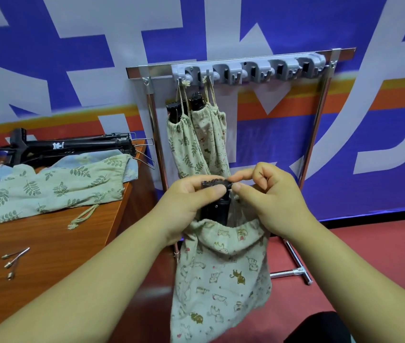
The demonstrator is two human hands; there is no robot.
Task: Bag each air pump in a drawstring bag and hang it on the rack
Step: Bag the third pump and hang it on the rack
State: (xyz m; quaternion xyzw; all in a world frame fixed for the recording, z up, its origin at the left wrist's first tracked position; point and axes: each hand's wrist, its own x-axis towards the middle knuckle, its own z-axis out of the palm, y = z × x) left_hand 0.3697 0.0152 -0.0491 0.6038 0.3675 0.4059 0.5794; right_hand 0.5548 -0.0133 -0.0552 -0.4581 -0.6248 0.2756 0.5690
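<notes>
1. Pump (215, 209) stands between my hands, left hand (191, 196) gripping its top, right hand (273, 194) pinching the end.
2. Bag (221, 273) hangs loose below; unless I cinch it, it may slip off.

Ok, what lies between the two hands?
The black pump handle: left hand grips one end, right hand pinches the other, above the bag. Head view.
</notes>
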